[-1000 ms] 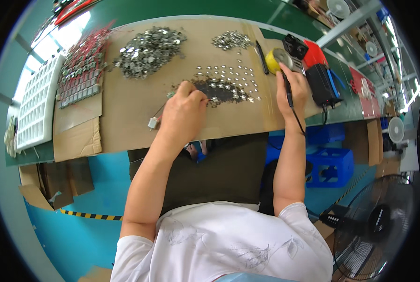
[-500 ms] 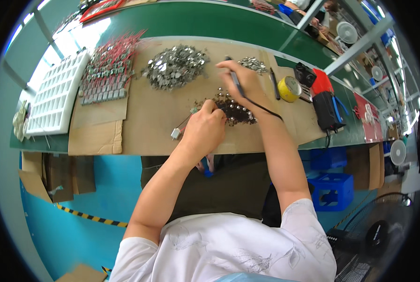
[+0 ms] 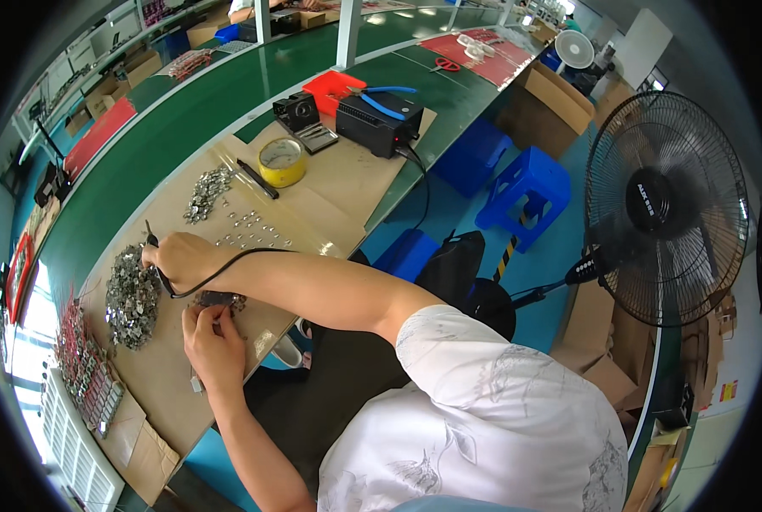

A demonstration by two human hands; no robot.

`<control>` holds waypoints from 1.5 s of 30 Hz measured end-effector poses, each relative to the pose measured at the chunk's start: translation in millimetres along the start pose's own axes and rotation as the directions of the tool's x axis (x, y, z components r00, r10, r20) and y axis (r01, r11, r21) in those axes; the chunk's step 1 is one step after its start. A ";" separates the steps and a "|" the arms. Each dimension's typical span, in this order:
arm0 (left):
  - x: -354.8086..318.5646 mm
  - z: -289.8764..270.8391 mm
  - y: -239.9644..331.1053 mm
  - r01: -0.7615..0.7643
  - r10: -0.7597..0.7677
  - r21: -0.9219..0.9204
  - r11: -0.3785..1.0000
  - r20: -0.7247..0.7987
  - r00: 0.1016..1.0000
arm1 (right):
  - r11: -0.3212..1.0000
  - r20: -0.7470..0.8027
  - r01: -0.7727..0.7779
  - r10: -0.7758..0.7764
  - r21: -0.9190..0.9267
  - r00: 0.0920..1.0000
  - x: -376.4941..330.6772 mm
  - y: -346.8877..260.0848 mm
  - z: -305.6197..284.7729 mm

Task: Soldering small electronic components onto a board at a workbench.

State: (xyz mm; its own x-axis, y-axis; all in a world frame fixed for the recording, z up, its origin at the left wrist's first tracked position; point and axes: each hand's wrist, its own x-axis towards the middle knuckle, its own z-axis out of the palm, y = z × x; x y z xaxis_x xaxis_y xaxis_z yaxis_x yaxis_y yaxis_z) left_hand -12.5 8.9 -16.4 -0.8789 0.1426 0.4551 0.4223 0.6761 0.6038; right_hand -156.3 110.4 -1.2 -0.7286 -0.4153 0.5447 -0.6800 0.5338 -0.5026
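My right hand (image 3: 186,263) is closed around a dark soldering iron (image 3: 166,283), whose cord runs back along my forearm. It is beside a heap of small silvery metal pieces (image 3: 133,299). Nearer to me, my left hand (image 3: 216,346) is closed in a pinch at the edge of a dark patch of small parts (image 3: 219,299). What its fingers hold is hidden. A small grey block-shaped part (image 3: 197,384) shows beside the left wrist. Rows of grey parts with red wires (image 3: 86,367) lie to the left.
A white compartment tray (image 3: 74,435) stands at the left. Farther along are loose shiny beads (image 3: 253,229), a second silvery pile (image 3: 208,193), yellow tape (image 3: 283,162), a black pen-like tool (image 3: 258,179), a black box (image 3: 379,124) and blue-handled pliers (image 3: 385,102). A fan (image 3: 666,205) and blue stool (image 3: 527,192) stand right.
The view has swung to the right, bringing the fan and stool fully in. My right hand, still with the soldering iron, is now beside the large silvery heap. The left hand stays pinched by the dark parts.
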 end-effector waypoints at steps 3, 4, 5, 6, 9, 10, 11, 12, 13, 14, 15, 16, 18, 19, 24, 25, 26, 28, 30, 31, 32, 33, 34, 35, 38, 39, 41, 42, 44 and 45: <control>-4.6 -1.9 -1.6 -0.065 0.066 0.026 0.998 -0.047 0.997 | 0.998 -0.062 0.014 -0.011 0.063 0.998 -25.3 -19.8 -25.1; -5.3 -3.9 0.9 -0.009 0.010 0.025 1.000 -0.025 1.000 | 0.996 -0.088 0.016 -0.009 0.088 0.996 -37.1 -26.1 -34.8; -7.4 -7.2 2.3 0.053 -0.053 0.034 0.998 -0.007 0.999 | 0.993 -0.110 0.061 -0.049 0.106 0.993 -46.4 -30.4 -39.9; -9.7 -9.5 0.3 0.074 -0.074 0.052 0.996 -0.006 0.997 | 0.982 -0.160 0.112 -0.087 0.155 0.983 -57.4 -33.6 -43.0; -10.2 -14.5 -4.2 0.012 -0.010 0.049 0.999 -0.034 0.999 | 0.948 -0.279 0.171 -0.093 0.269 0.956 -92.4 -36.8 -50.6; -6.2 -12.7 3.9 0.024 -0.024 0.010 1.000 -0.046 0.999 | 0.955 -0.359 0.212 -0.128 0.206 0.924 -101.1 -35.8 -58.5; -2.1 -6.4 3.2 0.021 -0.020 0.015 1.000 -0.063 0.998 | 0.973 -0.416 0.194 -0.126 0.126 0.901 -107.9 -30.0 -56.5; 0.7 -4.3 3.0 0.021 -0.020 0.017 1.000 -0.033 0.999 | 0.979 -0.466 0.185 -0.125 0.084 0.876 -113.6 -22.9 -56.1; 3.8 -5.4 7.4 0.019 -0.020 -0.002 1.000 -0.038 0.999 | 0.979 -0.465 0.172 -0.103 0.109 0.879 -115.6 -21.4 -61.0; 6.0 -2.7 9.4 0.024 -0.025 -0.019 1.000 -0.047 0.999 | 0.981 -0.505 0.178 -0.114 0.081 0.855 -117.7 -14.5 -60.6; 5.4 -6.2 5.9 0.016 -0.018 -0.027 1.000 -0.062 0.998 | 0.982 -0.487 0.144 -0.069 0.120 0.871 -115.3 -19.6 -61.9; 3.8 -10.2 7.1 0.087 -0.091 -0.076 0.993 -0.049 0.995 | 0.982 -0.452 0.082 0.005 0.173 0.892 -114.7 -21.4 -58.9; -0.3 -17.5 9.2 0.174 -0.181 -0.130 0.976 -0.043 0.983 | 0.966 -0.430 0.036 0.080 0.255 0.900 -114.3 -23.5 -50.0; -3.3 -26.9 8.9 0.192 -0.200 -0.108 0.975 -0.065 0.978 | 0.965 -0.410 0.021 0.092 0.262 0.907 -114.0 -25.5 -48.0; -20.1 -72.6 20.9 0.189 -0.138 0.369 0.910 -0.160 0.977 | 0.970 -0.358 -0.025 0.114 0.242 0.927 -120.0 -28.2 -52.0; -21.2 -76.7 23.9 0.261 -0.250 0.407 0.875 -0.082 0.965 | 0.980 -0.375 -0.014 0.088 0.197 0.923 -122.7 -24.9 -55.1; -25.8 -78.9 17.4 0.277 -0.291 0.434 0.858 -0.034 0.956 | 0.976 -0.368 -0.022 0.102 0.215 0.924 -123.0 -29.6 -57.2; -36.8 -82.8 3.8 0.267 -0.292 0.435 0.860 -0.010 0.956 | 0.982 -0.369 0.015 0.057 0.191 0.928 -120.5 -34.9 -55.7; -43.7 -90.7 -0.8 0.271 -0.278 0.408 0.872 -0.042 0.960 | 0.982 -0.352 0.009 0.059 0.189 0.934 -118.8 -38.4 -52.6; -45.0 -95.7 -3.0 0.264 -0.263 0.370 0.891 -0.054 0.963 | 0.983 -0.350 0.011 0.056 0.186 0.935 -118.0 -39.0 -50.8; -45.1 -100.7 -3.6 0.278 -0.270 0.378 0.883 -0.077 0.960 | 0.982 -0.356 0.014 0.055 0.188 0.933 -118.3 -39.9 -50.8; -42.6 -106.3 -4.1 0.265 -0.229 0.343 0.901 -0.141 0.963 | 0.982 -0.357 0.009 0.059 0.187 0.932 -118.5 -39.4 -50.9; -40.6 -112.9 -5.9 0.247 -0.189 0.311 0.918 -0.205 0.960 | 0.983 -0.357 0.005 0.063 0.186 0.932 -119.4 -38.5 -51.2; -35.9 -121.7 -9.2 0.245 -0.186 0.226 0.943 -0.252 0.950 | 0.980 -0.360 -0.004 0.077 0.197 0.930 -120.3 -37.2 -52.8; -19.3 -165.1 -34.9 0.257 -0.137 0.259 0.931 -0.405 0.904 | 0.978 -0.360 -0.026 0.101 0.207 0.927 -123.9 -33.8 -53.1; -12.3 -186.5 -45.1 0.295 -0.138 0.298 0.908 -0.453 0.881 | 0.984 -0.352 -0.024 0.086 0.178 0.932 -123.3 -36.5 -55.3; 0.5 -237.3 -69.6 0.434 -0.208 0.329 0.838 -0.544 0.813 | 0.988 -0.347 -0.002 0.055 0.154 0.936 -122.6 -38.3 -53.1; 8.9 -262.7 -86.9 0.523 -0.276 0.311 0.793 -0.584 0.764 | 0.990 -0.342 0.003 0.045 0.138 0.939 -122.6 -39.0 -53.7; 14.9 -326.9 -142.9 0.591 -0.308 0.289 0.753 -0.638 0.705 | 0.992 -0.346 0.034 0.010 0.121 0.938 -121.6 -40.5 -50.4; 18.4 -355.4 -171.0 0.637 -0.401 0.185 0.748 -0.639 0.656 | 0.994 -0.336 0.040 -0.003 0.103 0.942 -122.1 -39.6 -50.5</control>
State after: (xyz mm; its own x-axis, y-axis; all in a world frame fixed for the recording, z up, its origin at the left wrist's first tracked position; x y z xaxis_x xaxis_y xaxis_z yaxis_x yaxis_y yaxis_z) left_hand -22.1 -361.0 121.3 -0.6045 -0.6396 0.4749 -0.2853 0.7304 0.6206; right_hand -36.3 177.2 -13.9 -0.6564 -0.1457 0.7402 -0.7137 0.4379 -0.5467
